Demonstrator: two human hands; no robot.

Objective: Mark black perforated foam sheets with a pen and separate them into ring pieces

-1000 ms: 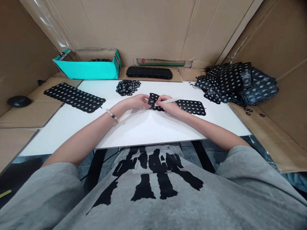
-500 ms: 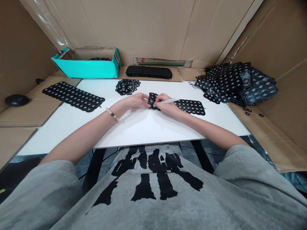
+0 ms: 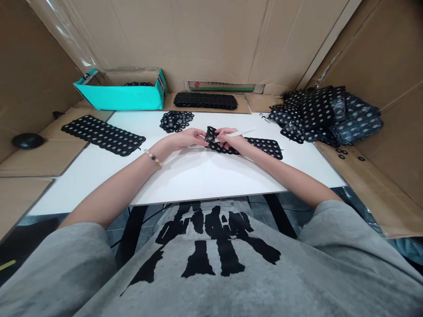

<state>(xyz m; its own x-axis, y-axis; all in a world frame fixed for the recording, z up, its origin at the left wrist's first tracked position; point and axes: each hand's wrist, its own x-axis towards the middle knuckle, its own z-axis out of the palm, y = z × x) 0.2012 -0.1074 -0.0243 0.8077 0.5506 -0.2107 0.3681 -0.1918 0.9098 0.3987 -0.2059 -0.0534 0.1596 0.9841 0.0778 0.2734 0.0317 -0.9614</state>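
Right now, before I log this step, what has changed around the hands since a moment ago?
The right hand has shifted the white pen rightward, and the black perforated piece now stretches right from the left hand, less bunched. Neither hand has let go. The perforated sheet on the right, the pile of black rings and the teal box stayed where they were.

Brown cardboard walls (image 3: 185, 39) stand far, left and right — the white table (image 3: 211, 185) has black legs (image 3: 130, 233) on a dark floor (image 3: 254, 207).

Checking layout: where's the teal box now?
In the head view, the teal box sits far left beyond the white table, left of the long black strip.
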